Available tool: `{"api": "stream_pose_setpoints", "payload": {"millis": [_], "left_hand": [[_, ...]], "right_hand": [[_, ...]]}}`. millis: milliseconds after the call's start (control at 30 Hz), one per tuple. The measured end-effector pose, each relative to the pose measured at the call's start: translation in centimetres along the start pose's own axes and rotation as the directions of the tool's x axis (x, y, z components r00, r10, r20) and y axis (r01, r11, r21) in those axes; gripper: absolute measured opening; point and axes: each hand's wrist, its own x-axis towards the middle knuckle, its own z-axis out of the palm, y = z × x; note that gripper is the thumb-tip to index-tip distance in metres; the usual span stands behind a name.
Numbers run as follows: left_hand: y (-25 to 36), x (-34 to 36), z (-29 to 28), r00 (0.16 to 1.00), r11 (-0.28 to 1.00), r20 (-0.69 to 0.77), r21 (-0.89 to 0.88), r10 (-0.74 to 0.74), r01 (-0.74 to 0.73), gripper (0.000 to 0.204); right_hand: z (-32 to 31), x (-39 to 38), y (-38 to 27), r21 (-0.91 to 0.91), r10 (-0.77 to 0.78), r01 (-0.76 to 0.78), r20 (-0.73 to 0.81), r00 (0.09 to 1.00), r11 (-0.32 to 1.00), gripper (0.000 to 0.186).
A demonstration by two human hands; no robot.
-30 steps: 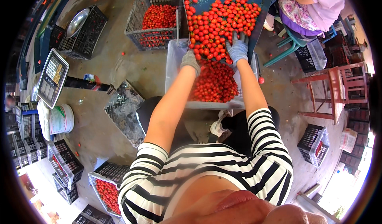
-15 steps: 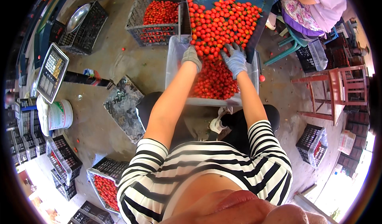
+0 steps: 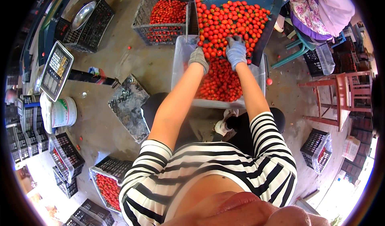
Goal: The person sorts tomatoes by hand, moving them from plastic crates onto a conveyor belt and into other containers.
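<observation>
Many small red cherry tomatoes (image 3: pixel 228 23) lie on a blue sloping tray (image 3: pixel 262 35) in front of me. Below its lower lip stands a crate with a clear plastic liner (image 3: pixel 178 63), holding more cherry tomatoes (image 3: pixel 220 81). My right hand (image 3: pixel 236 52), in a grey-blue glove, rests on the tomatoes near the tray's lip, fingers stretched forward and fairly close together. At the lip's left corner is my left hand (image 3: pixel 198 60), in a grey glove. Its fingers reach toward the tomatoes, partly hidden, and it appears to grip nothing.
A black crate of tomatoes (image 3: pixel 140 25) stands left of the tray. Further left are a scale display (image 3: pixel 56 71), its platform (image 3: pixel 130 107) and a white bucket (image 3: pixel 64 111). To the right are another person (image 3: pixel 325 13) on a green stool (image 3: pixel 298 49) and a wooden chair (image 3: pixel 341 93).
My right hand has drawn slightly back toward the lip, its fingers closer together. My left hand stays at the left corner. The whole view has shifted slightly.
</observation>
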Motion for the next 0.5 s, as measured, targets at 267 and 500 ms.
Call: {"api": "stream_pose_setpoints", "payload": {"millis": [267, 500], "left_hand": [[4.0, -4.9, 2.9, 0.981, 0.886, 0.045, -0.423, -0.189, 0.19, 0.019], [3.7, -4.0, 2.2, 0.99, 0.888, 0.049, -0.437, -0.135, 0.143, 0.014]], "right_hand": [[-0.5, 0.8, -1.5, 0.005, -0.163, 0.163, 0.057, 0.985, 0.987, 0.028], [0.3, 2.6, -4.5, -0.153, -0.076, 0.125, 0.293, 0.953, 0.98, 0.037]]}}
